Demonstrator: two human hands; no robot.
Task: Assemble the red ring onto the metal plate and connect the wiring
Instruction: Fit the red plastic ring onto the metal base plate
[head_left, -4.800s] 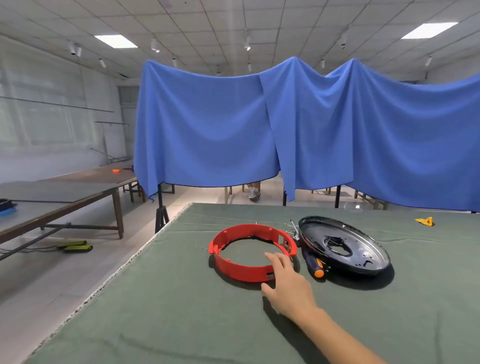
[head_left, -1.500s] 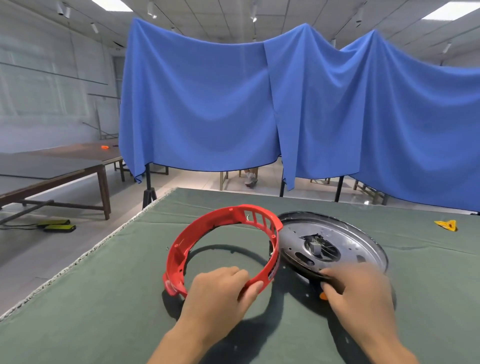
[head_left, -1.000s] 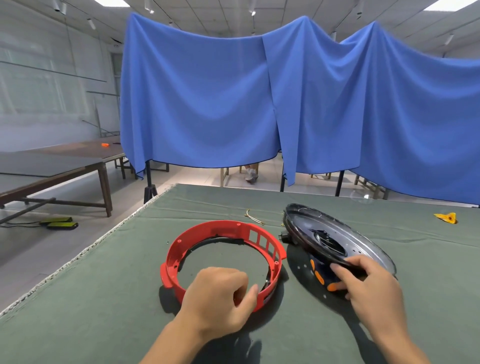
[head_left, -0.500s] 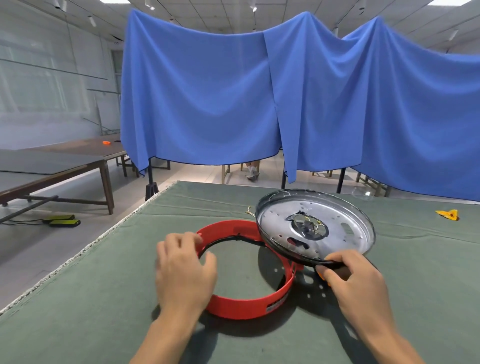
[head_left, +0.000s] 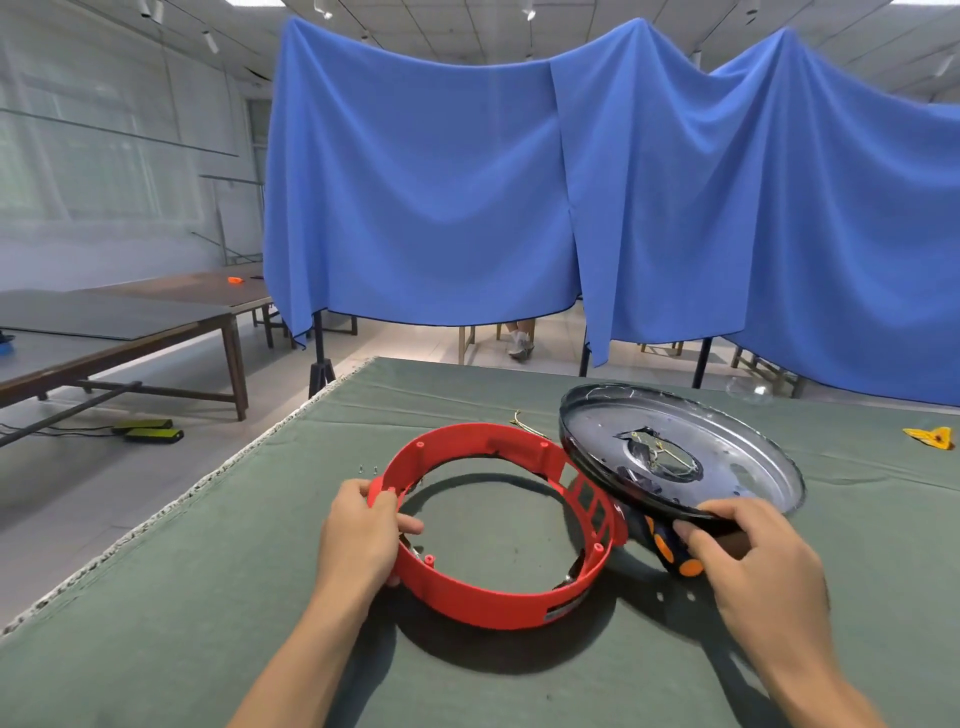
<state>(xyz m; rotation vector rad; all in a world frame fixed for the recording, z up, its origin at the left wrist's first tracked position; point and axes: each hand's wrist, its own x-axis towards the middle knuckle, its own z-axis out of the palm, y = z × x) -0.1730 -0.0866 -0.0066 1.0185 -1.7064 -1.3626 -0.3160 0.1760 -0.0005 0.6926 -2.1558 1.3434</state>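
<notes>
The red ring (head_left: 498, 597) lies on the green table cloth (head_left: 208, 597), slightly raised at its left side. My left hand (head_left: 363, 540) grips its left wall, thumb inside the ring. The round metal plate (head_left: 737, 457) is tilted, its left edge over the ring's right side. My right hand (head_left: 753, 566) pinches the plate's near rim. Thin wires show in the plate's central hole (head_left: 660, 457). More yellowish wire (head_left: 524, 423) lies on the cloth behind the ring.
A screwdriver with a black and orange handle (head_left: 670, 551) lies under the plate by my right hand. Two small screws (head_left: 368, 469) sit left of the ring. A yellow piece (head_left: 930, 436) lies far right. The table's left edge (head_left: 218, 478) runs diagonally.
The plate has tipped down from facing me to a flatter tilt at the ring's right side. My left hand slid along the ring's left wall and now grips it.
</notes>
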